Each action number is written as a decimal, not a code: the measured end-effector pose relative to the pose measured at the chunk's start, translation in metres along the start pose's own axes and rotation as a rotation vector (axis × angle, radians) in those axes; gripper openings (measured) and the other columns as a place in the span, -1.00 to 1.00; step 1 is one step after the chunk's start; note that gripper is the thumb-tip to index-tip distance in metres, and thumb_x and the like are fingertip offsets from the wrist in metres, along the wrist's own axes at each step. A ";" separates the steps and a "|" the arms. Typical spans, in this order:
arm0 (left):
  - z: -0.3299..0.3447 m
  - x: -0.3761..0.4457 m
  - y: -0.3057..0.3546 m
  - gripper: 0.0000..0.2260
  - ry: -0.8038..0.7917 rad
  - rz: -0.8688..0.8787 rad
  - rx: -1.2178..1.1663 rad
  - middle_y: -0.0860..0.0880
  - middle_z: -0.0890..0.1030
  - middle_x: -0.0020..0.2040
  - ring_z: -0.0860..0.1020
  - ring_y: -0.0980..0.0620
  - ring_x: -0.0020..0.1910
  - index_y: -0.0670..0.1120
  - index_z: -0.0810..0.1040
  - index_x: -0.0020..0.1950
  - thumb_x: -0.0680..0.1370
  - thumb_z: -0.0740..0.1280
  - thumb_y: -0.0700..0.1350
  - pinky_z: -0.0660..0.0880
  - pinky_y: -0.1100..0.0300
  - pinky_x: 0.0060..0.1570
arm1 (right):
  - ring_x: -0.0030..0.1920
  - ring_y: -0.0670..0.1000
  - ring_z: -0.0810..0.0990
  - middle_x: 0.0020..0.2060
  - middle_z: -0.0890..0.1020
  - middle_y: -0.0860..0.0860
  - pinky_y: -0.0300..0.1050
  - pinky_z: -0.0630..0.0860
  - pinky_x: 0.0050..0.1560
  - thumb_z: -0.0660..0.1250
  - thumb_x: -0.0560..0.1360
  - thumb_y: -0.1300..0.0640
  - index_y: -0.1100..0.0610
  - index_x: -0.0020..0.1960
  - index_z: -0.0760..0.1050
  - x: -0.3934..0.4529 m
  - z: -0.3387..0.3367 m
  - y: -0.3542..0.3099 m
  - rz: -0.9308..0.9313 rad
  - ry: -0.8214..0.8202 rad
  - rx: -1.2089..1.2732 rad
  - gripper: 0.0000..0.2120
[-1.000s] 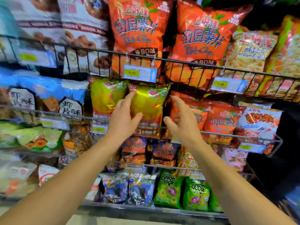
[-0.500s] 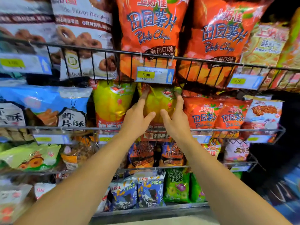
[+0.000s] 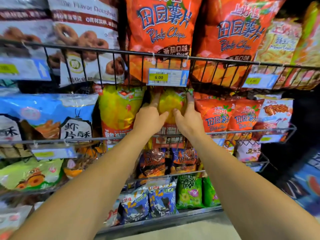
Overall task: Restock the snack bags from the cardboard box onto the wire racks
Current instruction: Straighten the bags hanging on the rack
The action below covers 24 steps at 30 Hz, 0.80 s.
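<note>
A yellow snack bag [image 3: 170, 104] stands in the second wire rack [image 3: 242, 133], just under the 6.00 price tag [image 3: 167, 77]. My left hand [image 3: 149, 116] presses flat on its left side, fingers reaching up along the edge. My right hand [image 3: 187, 118] lies on its right side, index finger up by the bag's top corner. Both thumbs rest on the bag's front. A matching yellow bag [image 3: 119, 110] stands beside it on the left. The cardboard box is out of view.
Big orange potato chip bags [image 3: 161, 32] fill the top rack [image 3: 103, 51], with doughnut bags [image 3: 83, 37] to the left. Small orange chip bags [image 3: 228, 115] sit right of my hands. Blue bags [image 3: 43, 115], dark chip bags [image 3: 166, 161] and green onion-ring bags [image 3: 189, 191] fill other racks.
Both hands moved forward and closed in on the yellow bag, pushing it back into the rack. The camera came closer to the shelves.
</note>
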<state>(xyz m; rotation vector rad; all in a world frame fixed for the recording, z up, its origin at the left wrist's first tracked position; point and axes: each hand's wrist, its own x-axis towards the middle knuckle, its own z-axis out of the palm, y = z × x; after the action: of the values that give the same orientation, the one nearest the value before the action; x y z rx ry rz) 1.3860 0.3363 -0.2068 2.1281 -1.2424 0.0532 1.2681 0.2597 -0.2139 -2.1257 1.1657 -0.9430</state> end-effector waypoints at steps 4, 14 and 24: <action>-0.006 -0.012 0.004 -0.36 -0.003 -0.044 -0.099 -0.16 0.51 0.22 0.53 -0.21 0.17 0.01 0.07 0.63 0.64 0.27 0.09 0.43 0.06 0.00 | 0.22 0.31 0.52 0.26 0.52 0.26 0.16 0.47 0.23 0.22 0.63 -0.09 -0.09 0.64 -0.16 -0.003 -0.006 0.000 -0.036 -0.056 -0.046 -0.26; -0.061 -0.074 -0.056 -0.49 0.424 0.027 -0.040 -0.05 0.52 0.13 0.55 -0.05 -0.11 0.06 0.39 0.49 0.55 0.38 -0.05 0.50 0.00 0.00 | 0.09 0.15 0.59 0.29 0.47 0.05 0.09 0.55 0.09 0.39 0.54 0.05 -0.02 0.53 0.26 -0.051 0.018 -0.019 -0.429 -0.073 0.046 -0.39; -0.060 -0.060 -0.084 -0.21 0.200 -0.133 -0.017 -0.18 0.36 0.44 0.50 -0.20 0.25 0.21 -0.21 0.61 0.63 0.32 -0.01 0.49 -0.03 0.11 | 0.19 0.29 0.53 0.35 0.43 0.27 0.07 0.47 0.04 0.29 0.63 0.01 -0.16 0.63 -0.13 -0.041 0.071 -0.065 -0.404 -0.278 0.146 -0.25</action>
<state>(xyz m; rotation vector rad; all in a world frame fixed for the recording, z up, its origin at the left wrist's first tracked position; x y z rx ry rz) 1.4359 0.4432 -0.2249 2.1272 -0.9810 0.1920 1.3401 0.3348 -0.2237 -2.3226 0.5251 -0.8319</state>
